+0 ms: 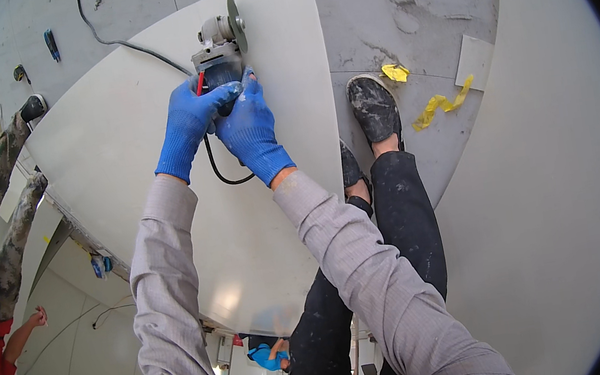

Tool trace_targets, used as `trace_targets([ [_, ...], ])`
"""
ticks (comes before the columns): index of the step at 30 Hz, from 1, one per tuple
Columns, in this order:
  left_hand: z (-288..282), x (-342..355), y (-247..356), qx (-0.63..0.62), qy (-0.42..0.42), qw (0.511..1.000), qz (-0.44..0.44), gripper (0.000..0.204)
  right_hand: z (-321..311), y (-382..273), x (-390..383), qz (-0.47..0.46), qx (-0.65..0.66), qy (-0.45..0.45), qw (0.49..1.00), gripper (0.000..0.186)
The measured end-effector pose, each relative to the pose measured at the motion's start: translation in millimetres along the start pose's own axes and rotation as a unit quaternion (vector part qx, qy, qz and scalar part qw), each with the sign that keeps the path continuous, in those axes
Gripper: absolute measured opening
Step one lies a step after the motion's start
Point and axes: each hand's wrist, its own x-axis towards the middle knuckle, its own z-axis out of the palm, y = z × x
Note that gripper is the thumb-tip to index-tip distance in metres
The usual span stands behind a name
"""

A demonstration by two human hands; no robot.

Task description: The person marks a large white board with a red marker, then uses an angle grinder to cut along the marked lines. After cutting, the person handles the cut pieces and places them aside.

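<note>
Both our gloved hands are wrapped round the body of an angle grinder: the left hand (pixel 191 120) from the left, its thumb reaching across, the right hand (pixel 249 124) on the near right side. The angle grinder (pixel 217 52) sits over the far part of a large white panel (pixel 158 161), its cutting disc (pixel 237 26) upright, edge toward the panel. A thin line runs from the panel's far edge to the disc; we judge it a cut begun, though it could be a marking. Nearer us, the surface looks unbroken, so most of any cut seems left. We cannot tell whether the disc is spinning. The power cord (pixel 136 46) trails far left; torn yellow tape (pixel 443 105) lies right, on the grey floor (pixel 360 14).
</note>
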Motion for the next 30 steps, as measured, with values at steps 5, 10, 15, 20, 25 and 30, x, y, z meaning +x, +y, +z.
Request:
trace_targets([
  [5, 4, -6, -18, -0.022, 0.015, 0.998, 0.049, 0.037, 2, 8, -12, -0.015, 0.003, 0.003, 1.000, 0.101],
  [10, 3, -17, -20, 0.008, 0.009, 1.000, 0.011, 0.048, 2, 10, -21, -0.001, 0.011, -0.001, 1.000, 0.101],
  [15, 5, -26, -21, 0.016, 0.000, 1.000, -0.001, 0.047, 6, 22, -29, -0.010, 0.010, 0.002, 1.000, 0.102],
  [20, 8, -27, -39, -0.007, 0.008, 1.000, 0.018, 0.045, 5, 23, -38, -0.005, 0.014, -0.001, 1.000, 0.100],
  [25, 11, -40, -29, 0.006, -0.005, 1.000, -0.007, 0.045, 9, 33, -44, -0.010, -0.001, 0.009, 1.000, 0.104],
  [30, 14, -47, -41, 0.000, -0.003, 1.000, -0.006, 0.046, 13, 39, -57, -0.016, 0.003, 0.019, 1.000, 0.103],
])
